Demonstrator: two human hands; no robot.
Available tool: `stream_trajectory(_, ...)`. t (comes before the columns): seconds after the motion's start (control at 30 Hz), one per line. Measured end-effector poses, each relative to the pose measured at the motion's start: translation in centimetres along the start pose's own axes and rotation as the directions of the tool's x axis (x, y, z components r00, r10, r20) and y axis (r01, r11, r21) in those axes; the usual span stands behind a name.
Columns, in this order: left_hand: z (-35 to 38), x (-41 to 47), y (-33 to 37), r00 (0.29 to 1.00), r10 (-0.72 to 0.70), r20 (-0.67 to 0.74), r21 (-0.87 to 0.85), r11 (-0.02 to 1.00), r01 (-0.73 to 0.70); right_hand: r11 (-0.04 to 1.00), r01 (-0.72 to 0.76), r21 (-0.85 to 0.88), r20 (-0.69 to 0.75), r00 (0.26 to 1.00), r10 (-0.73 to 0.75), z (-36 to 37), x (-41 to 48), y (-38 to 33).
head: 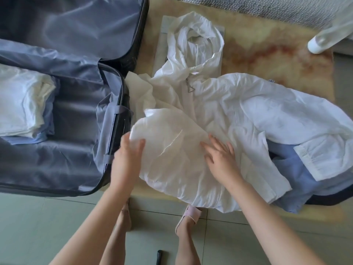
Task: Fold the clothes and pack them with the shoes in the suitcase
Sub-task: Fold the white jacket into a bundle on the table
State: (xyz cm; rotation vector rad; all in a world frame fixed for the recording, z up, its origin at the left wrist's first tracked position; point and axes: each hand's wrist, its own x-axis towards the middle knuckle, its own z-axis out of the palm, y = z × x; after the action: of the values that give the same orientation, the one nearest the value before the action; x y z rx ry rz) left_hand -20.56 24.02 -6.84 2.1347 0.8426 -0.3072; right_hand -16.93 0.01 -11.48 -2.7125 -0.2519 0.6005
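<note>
Suitcase [76,159], 9 o'clock: lies open, grey lining up, its rim butted against the table edge, likely so that folded pieces go straight across. Both halves are in view, the far one at 11 o'clock.

Table [277,44], 12 to 4 o'clock: marbled top, used as the folding surface.

White hooded jacket [219,104], centre to 3 o'clock: the piece now being folded. It lies front up and zipped, with the hood [194,39] at 12 o'clock on a flat grey board. Thin, crinkly, slightly see-through fabric, heavily wrinkled. The near-left panel is folded in over the chest. The other sleeve sprawls to 4 o'clock, cuff [321,155] open and flat. Judgement: first fold in progress, the sleeve at 4 o'clock not yet done.

Blue garment [292,178], 4 o'clock: bunched under the jacket and unfolded, looks to be waiting its turn.

Folded white clothes [21,104], 9 o'clock: stacked on a blue piece in the suitcase's near half, already packed.

Right hand [219,155], 6 o'clock: flat on the jacket, fingers straight and spread, gripping nothing. It probably pins the fold so slippery fabric doesn't creep.

Left hand [128,152], 7 o'clock: fingers curled on the folded panel's left edge, thumb on top, pinching the cloth to drag it inward. Slight motion blur.

Zip pull [190,90], centre: small metal triangle.

Shoes to pack: none in view.
</note>
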Motion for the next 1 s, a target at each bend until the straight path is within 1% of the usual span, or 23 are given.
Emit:
stream_trajectory(0.07, 1.0, -0.4, -1.1, 0.981, -0.008, 0.193, 0.047, 0.999, -0.001, 0.999, 0.011, 0.042, -0.059, 0.998, -0.009, 1.0, -1.2, -0.5)
stream_trajectory(0.13, 1.5, -1.2, -1.8, 0.927, 0.02, 0.373, -0.018, 1.0, -0.015, 0.994, 0.011, 0.111, -0.132, 0.991, 0.004, 2.0, -3.2, -0.8)
stream_trajectory(0.17, 1.4, -1.6, -2.1, 0.896, 0.058, 0.44, -0.033, 0.998, -0.048, 0.99, 0.014, 0.143, -0.151, 0.989, 0.008, 2.5, -4.4, -1.1)
stream_trajectory(0.2, 1.2, -1.8, -2.3, 0.872, 0.097, 0.479, -0.032, 0.995, -0.094, 0.986, 0.022, 0.164, -0.148, 0.989, 0.002, 3.1, -5.7, -1.3)
stream_trajectory(0.23, 1.0, -1.8, -2.3, 0.866, 0.137, 0.481, -0.051, 0.99, -0.129, 0.985, 0.029, 0.172, -0.131, 0.991, -0.007, 3.8, -7.1, -1.5)
stream_trajectory(0.27, 0.7, -1.7, -2.3, 0.872, 0.177, 0.456, -0.106, 0.984, -0.144, 0.986, 0.033, 0.165, -0.108, 0.994, -0.015, 4.6, -8.3, -1.7)
stream_trajectory(0.33, 0.2, -1.3, -2.0, 0.903, 0.229, 0.363, -0.237, 0.96, -0.148, 0.994, 0.028, 0.107, -0.073, 0.997, -0.02, 5.9, -10.2, -1.9)
stream_trajectory(0.43, -0.1, -0.6, -1.3, 0.931, 0.249, 0.269, -0.341, 0.928, -0.149, 0.999, 0.024, -0.028, -0.018, 1.0, -0.024, 7.0, -11.1, -2.5)
stream_trajectory(0.5, 0.2, -0.5, -0.8, 0.942, 0.247, 0.227, -0.415, 0.9, -0.136, 0.996, 0.006, -0.085, -0.005, 1.0, -0.007, 7.4, -10.8, -3.1)
stream_trajectory(0.53, 0.4, -0.5, -0.5, 0.944, 0.245, 0.22, -0.451, 0.884, -0.125, 0.995, -0.013, -0.095, -0.026, 1.0, 0.01, 7.6, -10.5, -3.3)
stream_trajectory(0.6, 0.8, -0.6, 0.0, 0.94, 0.255, 0.225, -0.47, 0.874, -0.125, 0.996, -0.023, -0.092, -0.131, 0.991, 0.011, 7.7, -9.5, -3.4)
stream_trajectory(0.67, 1.0, -0.9, 0.3, 0.932, 0.259, 0.255, -0.468, 0.876, -0.116, 0.997, 0.018, -0.069, -0.295, 0.955, -0.038, 7.6, -8.1, -3.1)
stream_trajectory(0.7, 1.0, -1.0, 0.2, 0.924, 0.245, 0.294, -0.475, 0.876, -0.081, 0.999, 0.04, -0.019, -0.382, 0.923, -0.044, 7.3, -7.3, -2.8)
stream_trajectory(0.73, 1.1, -0.9, 0.0, 0.91, 0.225, 0.35, -0.484, 0.875, -0.03, 0.997, 0.035, 0.068, -0.438, 0.899, -0.001, 6.6, -6.6, -2.7)
stream_trajectory(0.77, 1.1, -1.0, -0.4, 0.885, 0.213, 0.415, -0.473, 0.881, 0.01, 0.987, 0.016, 0.159, -0.465, 0.883, 0.061, 5.9, -5.9, -2.5)
stream_trajectory(0.8, 1.1, -1.0, -1.1, 0.86, 0.217, 0.462, -0.412, 0.911, -0.008, 0.971, -0.001, 0.238, -0.48, 0.869, 0.119, 4.9, -5.4, -2.3)
stream_trajectory(0.83, 1.2, -1.0, -1.8, 0.839, 0.242, 0.487, -0.298, 0.949, -0.1, 0.956, -0.008, 0.294, -0.494, 0.855, 0.159, 4.0, -4.8, -2.1)
stream_trajectory(0.87, 1.3, -1.0, -2.7, 0.824, 0.28, 0.493, -0.173, 0.96, -0.223, 0.944, -0.018, 0.328, -0.492, 0.851, 0.187, 3.1, -4.4, -1.9)
stream_trajectory(0.93, 2.0, -0.9, -4.2, 0.789, 0.376, 0.486, 0.025, 0.897, -0.442, 0.919, -0.034, 0.392, -0.437, 0.873, 0.218, 1.7, -3.9, -1.4)
stream_trajectory(1.0, 2.6, -0.5, -4.9, 0.746, 0.508, 0.431, 0.07, 0.805, -0.589, 0.899, -0.066, 0.432, -0.357, 0.903, 0.237, 0.9, -3.8, -0.9)
